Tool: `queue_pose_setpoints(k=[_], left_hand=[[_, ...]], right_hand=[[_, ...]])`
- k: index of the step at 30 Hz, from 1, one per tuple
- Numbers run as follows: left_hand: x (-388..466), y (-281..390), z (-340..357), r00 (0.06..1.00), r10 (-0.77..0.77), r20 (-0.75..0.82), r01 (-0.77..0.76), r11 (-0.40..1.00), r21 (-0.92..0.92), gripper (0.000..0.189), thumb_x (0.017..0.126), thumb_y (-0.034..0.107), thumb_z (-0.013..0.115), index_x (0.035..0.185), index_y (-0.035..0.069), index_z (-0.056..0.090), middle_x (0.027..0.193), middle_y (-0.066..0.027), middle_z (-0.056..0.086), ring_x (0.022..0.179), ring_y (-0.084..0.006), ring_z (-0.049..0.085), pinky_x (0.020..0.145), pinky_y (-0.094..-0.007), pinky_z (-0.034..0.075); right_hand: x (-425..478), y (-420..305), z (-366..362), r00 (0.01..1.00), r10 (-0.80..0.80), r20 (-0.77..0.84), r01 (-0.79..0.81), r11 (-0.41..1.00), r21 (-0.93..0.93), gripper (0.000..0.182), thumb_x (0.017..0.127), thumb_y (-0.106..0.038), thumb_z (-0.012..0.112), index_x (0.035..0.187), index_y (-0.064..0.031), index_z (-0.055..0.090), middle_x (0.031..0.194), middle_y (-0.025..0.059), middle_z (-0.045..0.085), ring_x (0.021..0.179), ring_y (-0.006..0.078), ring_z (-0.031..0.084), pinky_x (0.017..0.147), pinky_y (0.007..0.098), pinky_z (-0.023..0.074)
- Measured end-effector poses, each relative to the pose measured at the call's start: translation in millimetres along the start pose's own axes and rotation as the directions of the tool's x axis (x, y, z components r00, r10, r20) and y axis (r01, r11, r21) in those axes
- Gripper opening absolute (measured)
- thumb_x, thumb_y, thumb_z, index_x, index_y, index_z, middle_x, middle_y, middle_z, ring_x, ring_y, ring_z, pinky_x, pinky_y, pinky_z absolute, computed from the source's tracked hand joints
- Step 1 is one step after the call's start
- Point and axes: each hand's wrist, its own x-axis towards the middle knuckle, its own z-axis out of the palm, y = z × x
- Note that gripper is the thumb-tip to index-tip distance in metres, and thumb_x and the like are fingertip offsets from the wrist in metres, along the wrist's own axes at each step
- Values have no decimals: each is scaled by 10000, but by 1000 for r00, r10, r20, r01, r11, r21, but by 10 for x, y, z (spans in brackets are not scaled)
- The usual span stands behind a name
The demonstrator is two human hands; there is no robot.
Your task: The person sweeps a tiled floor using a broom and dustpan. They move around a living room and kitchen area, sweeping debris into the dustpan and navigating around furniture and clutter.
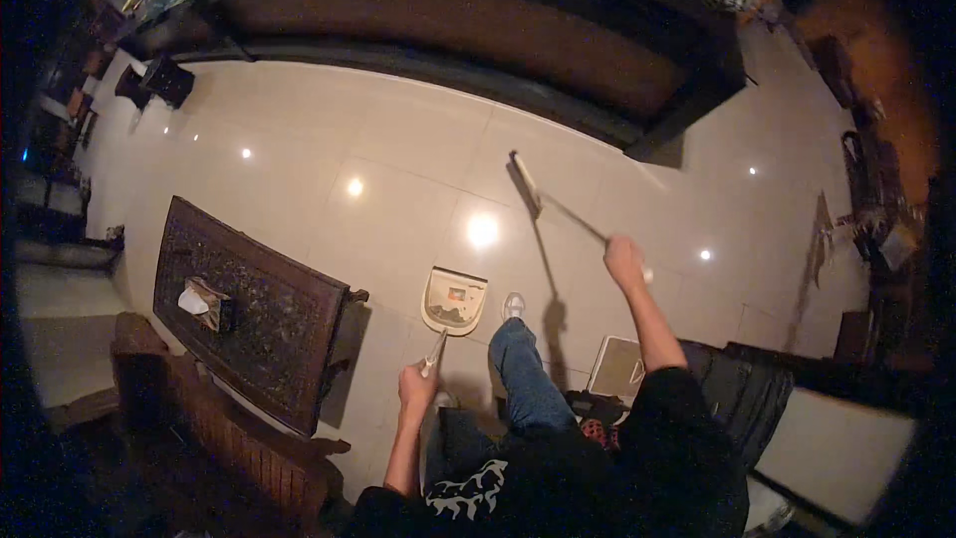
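Note:
My right hand (626, 263) grips the long handle of a broom (526, 173), whose narrow pale head with dark bristles is at or just above the tiled floor, ahead of my foot. Lower and to the left, my left hand (418, 382) is shut on the handle of a long-handled dustpan (478, 313). The cream-coloured pan rests on the tiles with its opening facing away from me. Inside it lie grey dust and small scraps of debris. A dark shadow of the broom and arm falls across the floor.
A carved dark wood table (258, 299) with a tissue box (216, 308) stands at left, beside a wooden bench (216, 433). A long dark cabinet (448, 22) spans the far side. Dark stools (168, 81) stand far left. A pale-framed panel (618, 366) lies by my right side.

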Motion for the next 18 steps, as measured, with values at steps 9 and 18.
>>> queue_pose_setpoints(k=[9, 18], left_hand=[[272, 390, 162, 983, -180, 19, 180, 984, -11, 259, 721, 218, 529, 931, 87, 604, 770, -221, 573, 743, -386, 553, 653, -436, 443], [369, 239, 236, 983, -183, -5, 183, 983, -12, 285, 692, 246, 548, 918, 86, 617, 750, -194, 586, 714, -354, 571, 632, -428, 464]], right_hand=[[2789, -1264, 496, 990, -80, 115, 124, 880, -459, 115, 725, -131, 545, 785, -145, 642, 766, 48, 628, 726, 206, 617, 482, 401, 495], [1212, -1740, 950, 806, -426, 411, 541, 813, -217, 126, 765, -137, 472, 810, -121, 589, 821, 74, 559, 717, 235, 591, 490, 406, 469]])
